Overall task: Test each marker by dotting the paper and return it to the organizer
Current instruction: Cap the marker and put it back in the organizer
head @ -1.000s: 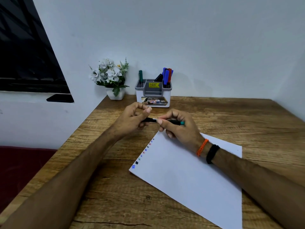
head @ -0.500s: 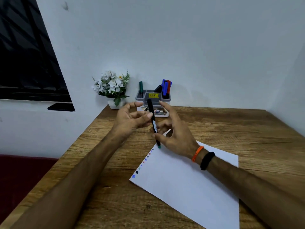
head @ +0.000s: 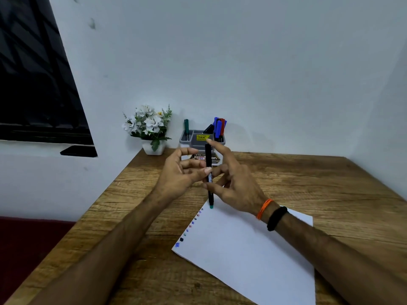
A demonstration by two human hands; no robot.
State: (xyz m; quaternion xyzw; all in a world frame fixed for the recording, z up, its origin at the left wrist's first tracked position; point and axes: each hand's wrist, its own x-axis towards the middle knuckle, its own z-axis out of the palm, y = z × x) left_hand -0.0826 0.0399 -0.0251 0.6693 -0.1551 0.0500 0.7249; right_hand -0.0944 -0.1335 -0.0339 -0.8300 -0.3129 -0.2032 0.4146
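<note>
From the head view, the marker (head: 209, 172) stands nearly upright, its green end just above the far corner of the paper (head: 246, 245). The right hand (head: 233, 183) pinches it in curled fingers, and the left hand's (head: 178, 175) thumb touches it. The organizer (head: 201, 139) sits far on the desk (head: 308, 183).

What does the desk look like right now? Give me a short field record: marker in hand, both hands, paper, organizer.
marker in hand: black-barrelled marker with teal end, upright, teal end down just above the paper's far corner
left hand: left hand, fingertips on the barrel
right hand: right hand, fingers around the barrel
paper: white paper sheet, row of coloured dots along its left edge
organizer: grey plastic organizer, holds green, blue, red and black markers
</note>
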